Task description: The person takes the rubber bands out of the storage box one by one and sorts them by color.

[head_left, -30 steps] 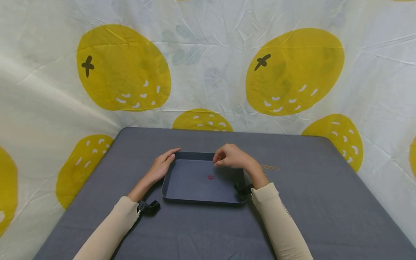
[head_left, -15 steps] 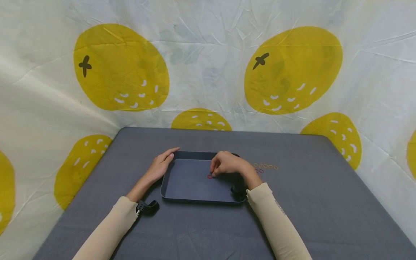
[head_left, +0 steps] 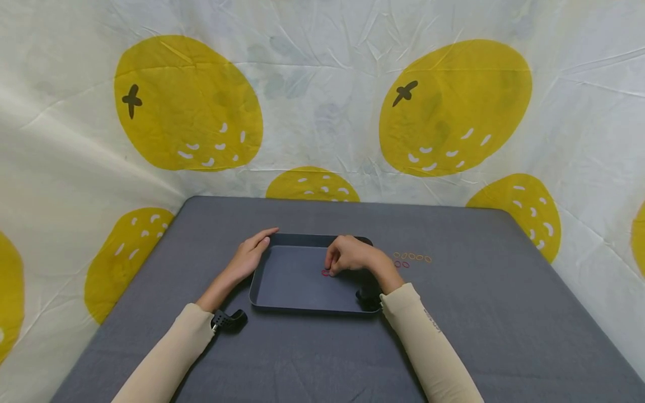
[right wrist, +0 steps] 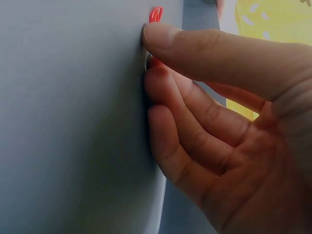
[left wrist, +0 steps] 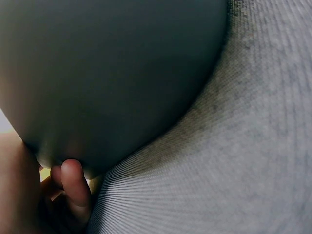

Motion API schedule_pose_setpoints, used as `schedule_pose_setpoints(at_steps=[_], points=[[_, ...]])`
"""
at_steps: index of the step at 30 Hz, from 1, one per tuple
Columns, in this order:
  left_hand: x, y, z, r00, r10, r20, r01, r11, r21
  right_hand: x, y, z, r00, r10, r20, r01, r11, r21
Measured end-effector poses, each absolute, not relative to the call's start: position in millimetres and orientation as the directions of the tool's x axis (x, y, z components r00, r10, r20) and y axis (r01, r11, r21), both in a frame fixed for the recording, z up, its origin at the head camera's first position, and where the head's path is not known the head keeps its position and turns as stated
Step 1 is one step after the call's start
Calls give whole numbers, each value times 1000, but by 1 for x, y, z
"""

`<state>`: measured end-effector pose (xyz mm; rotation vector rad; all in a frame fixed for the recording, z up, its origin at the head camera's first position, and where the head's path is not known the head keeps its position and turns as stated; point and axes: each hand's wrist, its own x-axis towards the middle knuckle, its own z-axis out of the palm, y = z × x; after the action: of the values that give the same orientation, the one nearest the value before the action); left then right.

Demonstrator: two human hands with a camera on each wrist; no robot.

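A dark grey rectangular tray (head_left: pixel 302 310) lies on the table. My left hand (head_left: pixel 248 258) holds its left side near the far corner, the thumb at the rim; in the left wrist view, curled fingers (left wrist: pixel 74 183) show at the tray's edge. My right hand (head_left: pixel 351 253) reaches down into the tray, thumb and fingertips bunched at a small red rubber band (head_left: pixel 325 272) on its floor. In the right wrist view, a red loop (right wrist: pixel 155 14) sticks out past the thumb, which pinches towards the index finger. The fingertips touch the tray floor and partly hide the band.
Right of the tray, a row of several orange rubber bands (head_left: pixel 412 256) lies on the grey tablecloth (head_left: pixel 302 358). Nearer, red ones (head_left: pixel 405 265) lie partly behind my right wrist. A white curtain with yellow fruit prints (head_left: pixel 322 112) hangs behind the table.
My right hand has come down from above the tray to the red rubber band on its floor, then stayed nearly still. My left hand keeps its place on the tray.
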<state>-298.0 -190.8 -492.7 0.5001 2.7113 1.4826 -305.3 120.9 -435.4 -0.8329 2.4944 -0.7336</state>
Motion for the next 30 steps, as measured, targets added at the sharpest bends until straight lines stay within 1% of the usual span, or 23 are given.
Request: schedule_pose_setpoints(at_steps=[12, 30], points=[[-298, -191, -493, -947, 281, 156, 286, 510, 811, -307, 120, -436, -729, -659, -187, -480, 686, -547], [-298, -191, -492, -951, 278, 139, 266, 499, 824, -307, 124, -433, -734, -650, -195, -485, 703, -520]])
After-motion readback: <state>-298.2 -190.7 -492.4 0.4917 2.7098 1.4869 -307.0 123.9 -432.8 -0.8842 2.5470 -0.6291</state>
